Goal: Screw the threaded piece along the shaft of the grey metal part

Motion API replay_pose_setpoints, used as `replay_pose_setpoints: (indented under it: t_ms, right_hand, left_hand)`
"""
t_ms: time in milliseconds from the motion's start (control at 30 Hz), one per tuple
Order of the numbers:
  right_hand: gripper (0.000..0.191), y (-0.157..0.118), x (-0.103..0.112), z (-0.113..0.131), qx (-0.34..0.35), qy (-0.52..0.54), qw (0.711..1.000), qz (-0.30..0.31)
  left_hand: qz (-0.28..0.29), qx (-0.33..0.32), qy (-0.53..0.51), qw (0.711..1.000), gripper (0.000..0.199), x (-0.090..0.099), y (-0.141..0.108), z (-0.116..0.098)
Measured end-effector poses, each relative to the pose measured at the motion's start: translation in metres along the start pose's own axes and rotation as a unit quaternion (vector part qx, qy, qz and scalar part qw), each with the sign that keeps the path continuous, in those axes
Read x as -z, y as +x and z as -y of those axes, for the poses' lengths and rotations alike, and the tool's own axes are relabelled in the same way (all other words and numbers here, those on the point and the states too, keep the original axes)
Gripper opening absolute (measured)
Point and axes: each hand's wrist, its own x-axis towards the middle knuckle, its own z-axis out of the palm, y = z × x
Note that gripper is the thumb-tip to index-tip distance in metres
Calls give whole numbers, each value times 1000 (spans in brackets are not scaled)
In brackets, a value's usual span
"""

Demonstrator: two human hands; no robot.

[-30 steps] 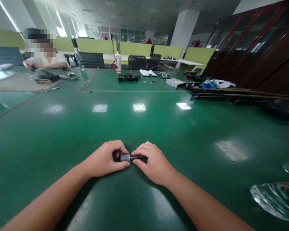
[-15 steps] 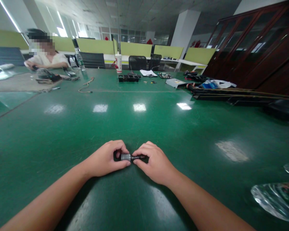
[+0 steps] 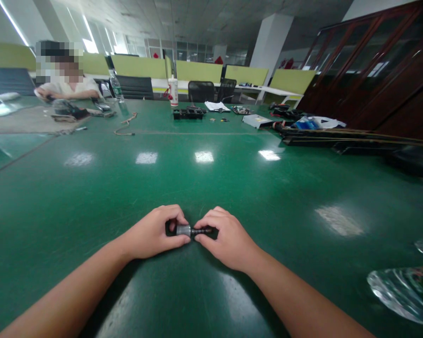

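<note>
On the green table (image 3: 183, 188) in front of me lies a small silver metal cylinder (image 3: 184, 230). A thin dark ridged rod (image 3: 200, 231) sticks out from its right end, in line with it; its exact kind is too small to tell. The thumb and fingers of my left hand (image 3: 158, 233) curve around the cylinder from the left and hide its far end. From the right, my right hand (image 3: 229, 237) has thumb and fingertips closed about the rod, whose tip lies in the shadow under the palm. Both hands rest low at the table surface.
At right is a clear plastic bottle (image 3: 402, 291). Toward the back stand a white bottle (image 3: 174, 91), a black plastic part (image 3: 188, 114) and a grey metal box (image 3: 256, 121). Long black bars (image 3: 338, 137) lie back right. A person (image 3: 68, 87) sits at the far left.
Almost nothing differs. Both hands keep their places around the cylinder and rod, with at most a tiny leftward shift of the cylinder.
</note>
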Motion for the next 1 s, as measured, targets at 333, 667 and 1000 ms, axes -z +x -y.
replay_pose_setpoints:
  t_ms: [333, 667, 1000]
  right_hand:
    - [9, 1, 1, -1, -6, -6, 1000, -6]
    - [10, 0, 4, -1, -10, -12, 1000, -9]
    - [11, 1, 4, -3, -14, -22, 999, -20]
  left_hand:
    - [1, 8, 3, 1000, 15, 0, 1, -1]
    - [7, 18, 5, 1000, 14, 0, 0, -1]
    - [-5, 20, 3, 1000, 15, 2, 0, -2]
